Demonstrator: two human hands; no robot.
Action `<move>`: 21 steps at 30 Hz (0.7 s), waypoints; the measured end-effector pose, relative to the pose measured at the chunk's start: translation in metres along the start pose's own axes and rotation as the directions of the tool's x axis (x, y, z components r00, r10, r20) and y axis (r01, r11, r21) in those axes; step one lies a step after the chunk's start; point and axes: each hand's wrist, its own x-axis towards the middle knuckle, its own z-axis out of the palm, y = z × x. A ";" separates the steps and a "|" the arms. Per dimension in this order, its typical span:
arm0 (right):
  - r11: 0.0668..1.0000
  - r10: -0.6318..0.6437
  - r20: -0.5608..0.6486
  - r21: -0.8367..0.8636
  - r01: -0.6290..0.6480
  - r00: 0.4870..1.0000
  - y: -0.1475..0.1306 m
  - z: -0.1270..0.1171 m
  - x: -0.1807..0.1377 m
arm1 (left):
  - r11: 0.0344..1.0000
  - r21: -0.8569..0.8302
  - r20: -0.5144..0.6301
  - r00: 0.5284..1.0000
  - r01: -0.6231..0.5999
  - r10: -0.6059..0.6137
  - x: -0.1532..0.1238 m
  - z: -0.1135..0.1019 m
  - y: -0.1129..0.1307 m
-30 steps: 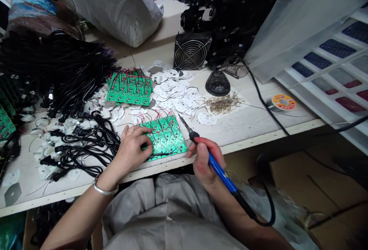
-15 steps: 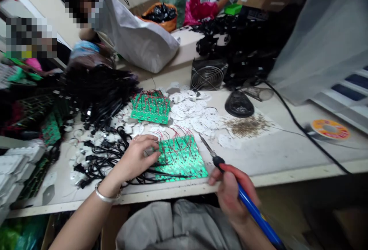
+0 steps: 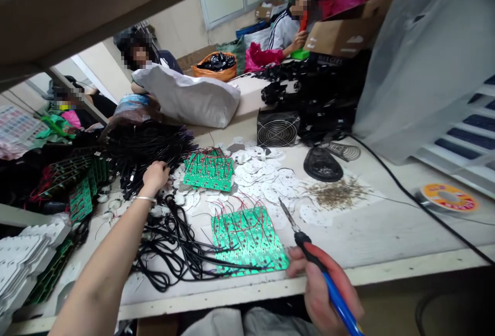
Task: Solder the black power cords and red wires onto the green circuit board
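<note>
In my right hand (image 3: pixel 328 295) is a soldering iron (image 3: pixel 332 289) with a blue handle, its metal tip slanting up to the left over the white bench. Just left of the tip lies a green circuit board panel (image 3: pixel 247 238) with red and black wires standing on it. Black cables (image 3: pixel 181 243) run from a looped bunch onto that panel's lower edge. My left hand (image 3: pixel 155 176) reaches out to the front edge of a large black cable pile (image 3: pixel 147 145); its fingertips are hidden. A second green panel (image 3: pixel 209 171) with wires lies to its right.
White round discs (image 3: pixel 263 171) spread behind the panels. A fan (image 3: pixel 278 129), a black dish (image 3: pixel 323 165), a coiled iron stand (image 3: pixel 344 151) and a solder spool (image 3: pixel 446 197) stand to the right. White housings (image 3: pixel 31 253) are stacked at left. Co-workers sit across the bench.
My left hand has left the near circuit board panel and moved forward and left to the cable pile. The right hand still holds the soldering iron. The view has tilted up.
</note>
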 end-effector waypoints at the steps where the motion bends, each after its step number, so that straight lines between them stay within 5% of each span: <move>1: 1.000 0.015 -0.008 0.008 -0.015 1.000 -0.001 0.001 -0.001 | 1.000 -0.015 -0.038 0.999 0.002 -0.002 -0.001 -0.006 -0.003; 4: 0.999 0.043 -0.022 0.024 -0.042 0.999 -0.003 0.002 -0.002 | 0.997 -0.071 -0.145 0.989 -0.022 0.011 -0.013 -0.036 -0.011; 6: 0.999 0.002 -0.004 0.033 -0.002 1.000 -0.001 0.001 -0.001 | 0.984 -0.101 -0.190 0.973 -0.150 0.128 -0.032 -0.057 -0.013; 8: 0.998 -0.056 0.032 0.037 0.055 0.998 0.002 0.000 0.000 | 0.896 -0.077 -0.223 0.884 -0.436 0.411 -0.060 -0.066 -0.012; 10: 0.996 -0.082 0.046 0.029 0.081 0.996 0.004 0.000 0.001 | 0.744 -0.050 -0.147 0.742 -0.666 0.654 -0.092 -0.062 -0.010; 12: 0.998 -0.060 0.014 0.020 0.060 0.998 0.003 0.001 0.002 | 0.634 -0.076 -0.021 0.637 -0.770 0.771 -0.121 -0.047 -0.006; 14: 0.997 -0.051 0.002 0.065 0.051 0.999 0.001 0.002 0.002 | 0.591 -0.113 0.069 0.587 -0.799 0.807 -0.145 -0.029 -0.002; 21: 0.993 -0.029 0.063 0.112 0.021 0.998 -0.008 0.005 0.005 | 0.661 -0.206 0.008 0.675 -0.721 0.738 -0.183 -0.013 0.059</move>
